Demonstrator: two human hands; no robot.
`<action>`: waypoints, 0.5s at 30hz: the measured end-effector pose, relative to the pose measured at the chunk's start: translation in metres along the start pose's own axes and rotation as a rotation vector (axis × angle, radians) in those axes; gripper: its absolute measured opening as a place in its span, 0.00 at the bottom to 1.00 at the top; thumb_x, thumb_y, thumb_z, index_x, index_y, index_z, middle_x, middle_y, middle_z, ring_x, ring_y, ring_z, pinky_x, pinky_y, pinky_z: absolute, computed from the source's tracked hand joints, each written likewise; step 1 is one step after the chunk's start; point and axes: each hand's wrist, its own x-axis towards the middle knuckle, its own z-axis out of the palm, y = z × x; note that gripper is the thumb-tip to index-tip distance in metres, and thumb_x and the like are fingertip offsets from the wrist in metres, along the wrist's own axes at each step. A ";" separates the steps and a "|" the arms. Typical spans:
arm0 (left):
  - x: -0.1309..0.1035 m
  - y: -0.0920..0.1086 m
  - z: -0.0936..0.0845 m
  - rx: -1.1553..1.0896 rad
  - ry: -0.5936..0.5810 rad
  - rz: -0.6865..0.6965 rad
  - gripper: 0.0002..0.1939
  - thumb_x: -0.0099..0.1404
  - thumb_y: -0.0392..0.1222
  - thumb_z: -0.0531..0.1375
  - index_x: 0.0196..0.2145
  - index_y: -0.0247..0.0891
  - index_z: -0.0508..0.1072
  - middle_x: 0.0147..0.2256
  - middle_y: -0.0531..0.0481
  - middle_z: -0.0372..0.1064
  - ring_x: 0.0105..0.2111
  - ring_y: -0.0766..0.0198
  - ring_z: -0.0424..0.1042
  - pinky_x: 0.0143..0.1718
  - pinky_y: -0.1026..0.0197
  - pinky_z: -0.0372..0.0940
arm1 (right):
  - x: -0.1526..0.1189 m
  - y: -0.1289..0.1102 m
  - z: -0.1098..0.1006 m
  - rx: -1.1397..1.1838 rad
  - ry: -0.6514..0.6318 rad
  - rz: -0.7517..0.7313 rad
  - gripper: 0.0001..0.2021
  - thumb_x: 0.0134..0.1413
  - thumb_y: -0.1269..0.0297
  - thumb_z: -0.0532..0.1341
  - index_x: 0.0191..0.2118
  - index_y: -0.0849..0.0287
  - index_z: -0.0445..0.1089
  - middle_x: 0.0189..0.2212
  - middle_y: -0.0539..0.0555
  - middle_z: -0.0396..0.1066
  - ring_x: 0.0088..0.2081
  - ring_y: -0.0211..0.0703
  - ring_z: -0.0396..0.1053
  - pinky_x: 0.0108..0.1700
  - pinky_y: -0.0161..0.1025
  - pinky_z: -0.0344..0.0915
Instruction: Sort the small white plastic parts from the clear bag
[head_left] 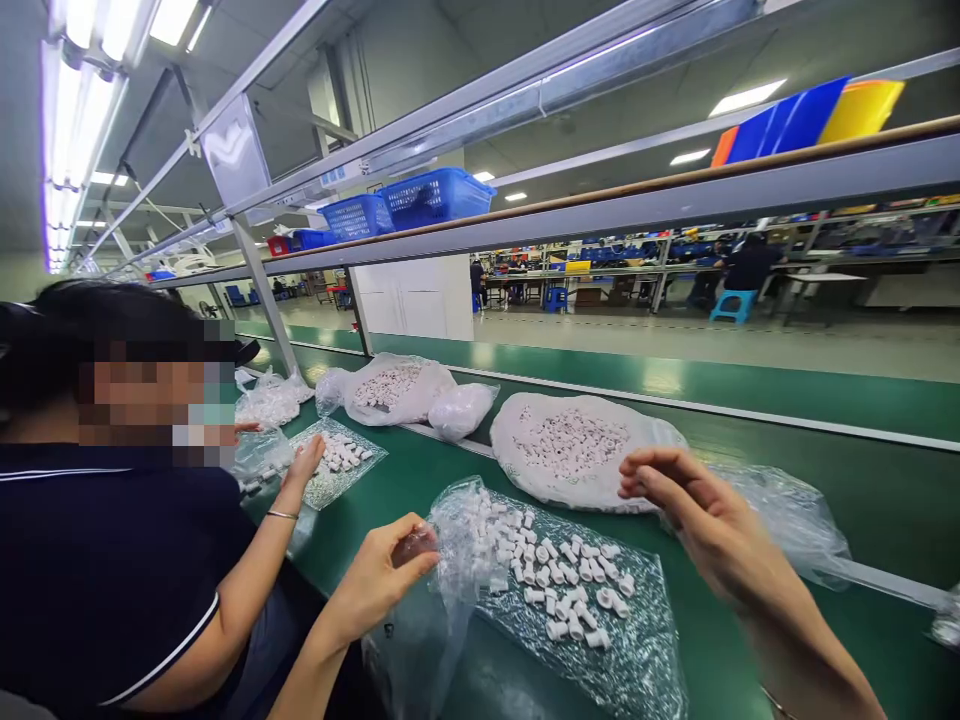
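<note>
Head view: my left hand [382, 570] is pinching one small part, grip clenched; my right hand [694, 510] is hovering, grip released. Many white parts [559, 580] are lying loose on the plastic sheet [637, 650], so most work seems left.

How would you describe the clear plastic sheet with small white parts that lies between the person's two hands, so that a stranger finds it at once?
Start at the green worktable and find the big round bag of white parts in its middle. Just in front of it, between the left hand and the right hand, lies the clear sheet. Unlike the closed bags around it, it lies open and flat, with small white tube pieces scattered loose on top.
</note>
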 end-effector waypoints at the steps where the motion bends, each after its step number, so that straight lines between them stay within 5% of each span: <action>1: -0.001 0.000 0.002 0.036 0.026 0.018 0.05 0.64 0.42 0.60 0.32 0.39 0.70 0.29 0.56 0.64 0.29 0.67 0.62 0.32 0.65 0.58 | -0.001 0.001 0.003 -0.010 -0.028 0.018 0.17 0.61 0.48 0.61 0.49 0.51 0.69 0.46 0.56 0.71 0.44 0.49 0.72 0.49 0.44 0.71; 5: -0.002 0.009 0.028 0.308 0.069 0.224 0.02 0.63 0.35 0.60 0.36 0.40 0.72 0.31 0.55 0.70 0.30 0.66 0.66 0.32 0.65 0.57 | -0.016 0.010 0.038 -0.095 -0.368 0.019 0.33 0.60 0.44 0.59 0.66 0.48 0.53 0.65 0.59 0.55 0.62 0.59 0.60 0.60 0.53 0.64; 8: 0.000 0.015 0.050 0.539 0.055 0.503 0.06 0.64 0.36 0.61 0.40 0.41 0.72 0.33 0.52 0.72 0.32 0.63 0.70 0.31 0.63 0.57 | -0.029 0.021 0.063 -0.271 -0.488 -0.048 0.42 0.54 0.44 0.64 0.70 0.46 0.46 0.69 0.54 0.47 0.67 0.61 0.48 0.66 0.54 0.55; 11: 0.002 0.018 0.054 0.610 0.011 0.619 0.08 0.64 0.37 0.61 0.42 0.40 0.72 0.33 0.51 0.73 0.32 0.61 0.71 0.30 0.62 0.57 | -0.030 0.029 0.066 -0.439 -0.584 -0.049 0.31 0.56 0.48 0.64 0.64 0.44 0.60 0.61 0.53 0.64 0.59 0.60 0.64 0.58 0.47 0.67; 15: 0.006 0.009 0.029 0.416 -0.032 0.371 0.09 0.60 0.37 0.66 0.40 0.42 0.74 0.34 0.54 0.75 0.32 0.65 0.71 0.33 0.65 0.59 | -0.016 0.027 0.043 -0.467 -0.529 0.013 0.14 0.61 0.48 0.59 0.44 0.48 0.75 0.40 0.52 0.77 0.39 0.51 0.75 0.38 0.37 0.74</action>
